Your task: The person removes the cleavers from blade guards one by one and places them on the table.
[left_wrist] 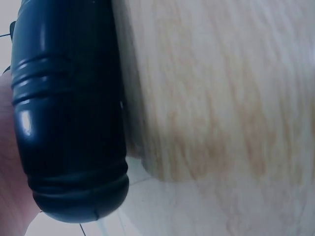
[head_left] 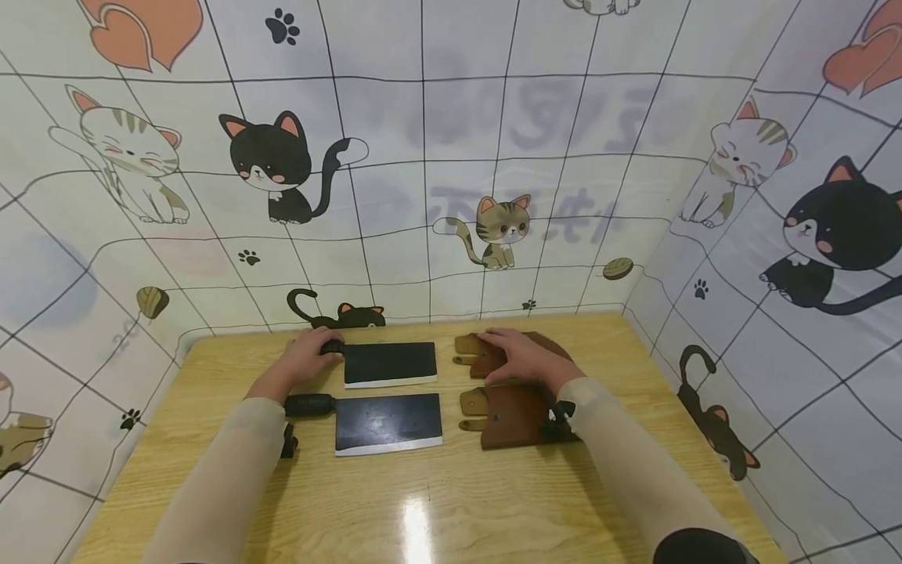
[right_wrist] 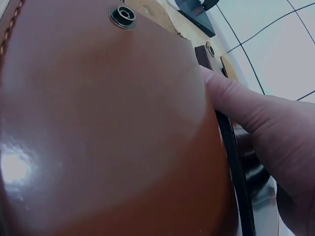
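Two cleavers lie side by side on the table, blades to the right. My left hand [head_left: 310,356] holds the black handle of the far cleaver [head_left: 391,364]; its fingertips are partly hidden. Below that wrist lies the near cleaver [head_left: 388,424], whose ribbed black handle [left_wrist: 74,113] fills the left of the left wrist view. Across the far brown leather sheath [head_left: 485,363] my right hand [head_left: 524,358] grips, fingers at the far edge and thumb [right_wrist: 231,96] at the near edge. The near leather sheath [right_wrist: 108,113], with a metal snap, lies under that wrist.
The wooden table [head_left: 352,509] carries both cleavers and both sheaths. A cat-patterned cloth wall [head_left: 395,196] rises behind its back edge and along the sides. Snap straps [head_left: 474,402] stick out leftward from the near sheath.
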Demonstrator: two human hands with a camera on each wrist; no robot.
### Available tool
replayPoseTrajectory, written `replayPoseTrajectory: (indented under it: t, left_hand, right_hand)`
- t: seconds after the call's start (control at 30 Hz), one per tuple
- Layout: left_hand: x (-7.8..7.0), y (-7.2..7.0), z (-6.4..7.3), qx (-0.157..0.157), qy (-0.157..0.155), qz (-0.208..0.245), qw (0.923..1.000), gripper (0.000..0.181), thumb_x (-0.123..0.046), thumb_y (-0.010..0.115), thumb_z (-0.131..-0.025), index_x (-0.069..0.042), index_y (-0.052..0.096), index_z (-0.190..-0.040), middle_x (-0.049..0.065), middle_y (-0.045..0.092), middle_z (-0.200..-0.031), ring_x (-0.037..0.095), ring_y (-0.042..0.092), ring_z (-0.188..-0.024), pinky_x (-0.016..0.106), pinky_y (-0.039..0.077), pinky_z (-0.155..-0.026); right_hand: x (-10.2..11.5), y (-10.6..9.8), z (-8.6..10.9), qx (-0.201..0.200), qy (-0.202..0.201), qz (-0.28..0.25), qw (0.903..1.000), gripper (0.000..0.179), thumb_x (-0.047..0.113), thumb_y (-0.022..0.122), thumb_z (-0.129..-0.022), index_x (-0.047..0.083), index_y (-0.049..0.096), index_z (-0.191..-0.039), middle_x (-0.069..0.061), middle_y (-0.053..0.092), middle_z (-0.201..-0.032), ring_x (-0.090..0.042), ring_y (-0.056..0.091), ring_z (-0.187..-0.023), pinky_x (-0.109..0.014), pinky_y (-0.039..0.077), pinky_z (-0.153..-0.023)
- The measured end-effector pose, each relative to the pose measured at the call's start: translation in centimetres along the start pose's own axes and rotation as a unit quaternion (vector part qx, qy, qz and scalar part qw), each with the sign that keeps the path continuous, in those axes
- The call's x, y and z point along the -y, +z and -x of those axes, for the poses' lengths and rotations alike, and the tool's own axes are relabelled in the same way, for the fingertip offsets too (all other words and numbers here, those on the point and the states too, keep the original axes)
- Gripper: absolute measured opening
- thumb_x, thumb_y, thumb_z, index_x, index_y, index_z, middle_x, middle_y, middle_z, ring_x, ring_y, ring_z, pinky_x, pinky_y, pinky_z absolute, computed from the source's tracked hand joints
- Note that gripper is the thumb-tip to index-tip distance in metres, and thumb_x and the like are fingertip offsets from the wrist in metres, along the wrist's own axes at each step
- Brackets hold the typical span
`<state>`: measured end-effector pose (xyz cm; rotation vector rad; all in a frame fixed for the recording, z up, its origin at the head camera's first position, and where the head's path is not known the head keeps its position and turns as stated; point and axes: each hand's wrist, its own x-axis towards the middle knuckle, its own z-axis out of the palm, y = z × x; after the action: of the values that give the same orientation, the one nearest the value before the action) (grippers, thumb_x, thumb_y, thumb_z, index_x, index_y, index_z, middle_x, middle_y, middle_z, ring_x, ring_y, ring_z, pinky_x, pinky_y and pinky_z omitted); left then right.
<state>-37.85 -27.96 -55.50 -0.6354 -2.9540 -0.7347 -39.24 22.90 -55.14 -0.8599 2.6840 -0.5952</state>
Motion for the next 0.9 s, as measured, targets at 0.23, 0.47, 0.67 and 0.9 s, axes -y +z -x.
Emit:
replayPoseTrajectory:
  t: [0.23,0.47,0.67,0.9]
  left_hand:
    - [-0.03,0.03,-0.18,-0.001,0.000,-0.001,1.0000,0.036,-0.022,0.078,-0.104,-0.005,0.070,-0.135,0.018,0.068,-0.131,0.051,0.057,-0.125,0.076,0.040,-0.100]
    - [-0.32,-0.03,-0.34,0.008,-0.009,0.000,0.9999,0.036,-0.020,0.078,-0.105,-0.006,0.071,-0.137,0.017,0.068,-0.135,0.050,0.057,-0.129,0.075,0.041,-0.103]
    - [-0.49,-0.18,-0.37,0.011,-0.014,-0.002,0.9998,0.035,-0.022,0.078,-0.106,-0.007,0.071,-0.137,0.017,0.068,-0.135,0.050,0.057,-0.129,0.075,0.041,-0.103]
    - [-0.80,-0.22,-0.25,0.012,-0.032,-0.019,0.9992,0.040,-0.024,0.079,-0.105,-0.006,0.070,-0.140,0.019,0.068,-0.137,0.051,0.056,-0.133,0.077,0.037,-0.106]
  right_hand:
    - [0.48,-0.47,0.08,0.013,0.010,-0.008,0.9998,0.108,0.053,0.091,-0.091,0.014,0.035,-0.175,-0.020,0.026,-0.180,-0.044,0.025,-0.165,-0.064,0.032,-0.126]
    - [0.57,-0.41,0.10,0.014,0.006,-0.005,0.9999,0.107,0.052,0.091,-0.092,0.011,0.035,-0.174,-0.022,0.026,-0.179,-0.046,0.025,-0.164,-0.064,0.032,-0.126]
    - [0.83,-0.56,0.17,0.014,0.012,-0.010,0.9998,0.107,0.050,0.092,-0.091,0.011,0.035,-0.174,-0.021,0.025,-0.180,-0.045,0.024,-0.165,-0.064,0.031,-0.126]
    - [0.71,-0.38,0.14,0.010,0.008,-0.012,0.9998,0.109,0.050,0.093,-0.090,0.011,0.036,-0.174,-0.021,0.025,-0.180,-0.045,0.024,-0.165,-0.063,0.032,-0.126]
